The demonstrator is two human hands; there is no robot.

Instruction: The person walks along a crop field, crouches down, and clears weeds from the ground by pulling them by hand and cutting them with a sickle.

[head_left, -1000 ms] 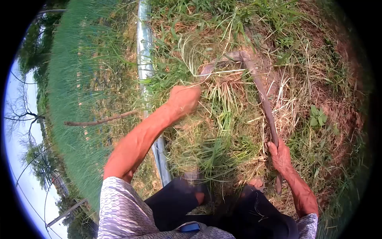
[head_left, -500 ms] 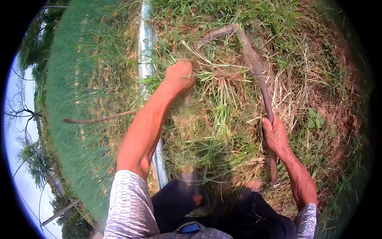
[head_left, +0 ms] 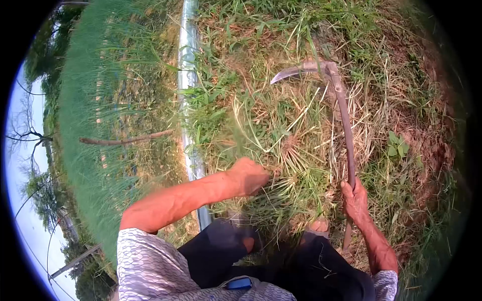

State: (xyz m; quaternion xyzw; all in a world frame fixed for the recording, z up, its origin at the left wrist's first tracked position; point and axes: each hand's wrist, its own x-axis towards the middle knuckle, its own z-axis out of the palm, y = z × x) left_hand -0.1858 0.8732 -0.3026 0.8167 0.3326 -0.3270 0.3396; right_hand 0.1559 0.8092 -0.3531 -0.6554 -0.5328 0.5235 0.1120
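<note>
My right hand [head_left: 355, 200] is wrapped round the long wooden handle of a sickle [head_left: 344, 115]. Its curved blade [head_left: 291, 73] points left, just above the cut grass. Closer to my body, my left hand [head_left: 248, 176] is closed in a fist low over the ground, with grass at its fingers; how much it grips is hidden by the hand. A loose clump of pulled grass [head_left: 296, 153] with a brown root end lies just to the right of that fist.
A shiny plastic-covered strip [head_left: 188, 65] runs along the left, beside a bed of thin green plants [head_left: 83, 100]. A brown stick [head_left: 125, 139] juts out over that bed. My feet [head_left: 319, 227] stand at the bottom, and a broad-leaved weed [head_left: 397, 145] grows at right.
My left hand has come back toward my body and slightly right, and the grass clump has shifted the same way. My right hand has drawn the sickle nearer to me.
</note>
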